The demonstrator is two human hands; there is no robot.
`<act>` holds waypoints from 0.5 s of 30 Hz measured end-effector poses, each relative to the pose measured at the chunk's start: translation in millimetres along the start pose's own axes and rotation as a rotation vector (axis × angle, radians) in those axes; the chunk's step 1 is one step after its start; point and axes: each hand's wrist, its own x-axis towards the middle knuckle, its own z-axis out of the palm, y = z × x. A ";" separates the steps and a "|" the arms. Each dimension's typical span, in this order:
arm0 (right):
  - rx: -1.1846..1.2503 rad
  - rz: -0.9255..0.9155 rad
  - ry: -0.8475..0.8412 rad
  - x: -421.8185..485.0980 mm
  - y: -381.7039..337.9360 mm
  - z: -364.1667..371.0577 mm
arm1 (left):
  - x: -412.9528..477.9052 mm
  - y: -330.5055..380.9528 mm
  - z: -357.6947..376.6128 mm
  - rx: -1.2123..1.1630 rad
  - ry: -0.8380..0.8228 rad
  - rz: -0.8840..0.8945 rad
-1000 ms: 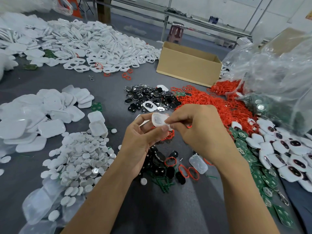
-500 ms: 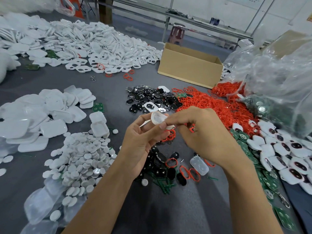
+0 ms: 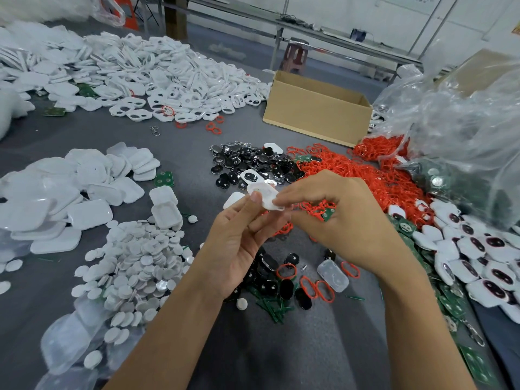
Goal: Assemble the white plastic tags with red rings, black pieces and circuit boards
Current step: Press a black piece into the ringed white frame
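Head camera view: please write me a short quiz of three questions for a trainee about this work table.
1. True or false: the cardboard box stands beyond the red rings, farther from the person.
2. What do the left hand and right hand hold together? A) white plastic tag B) metal clip C) clear bag
3. Fill in: the round white discs lie to the ___ of the left hand.
Key: 1 true; 2 A; 3 left.
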 end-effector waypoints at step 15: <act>-0.048 -0.015 -0.040 3.2 -1.2 6.1 | -2.6 -1.7 1.0 0.076 -0.033 -0.036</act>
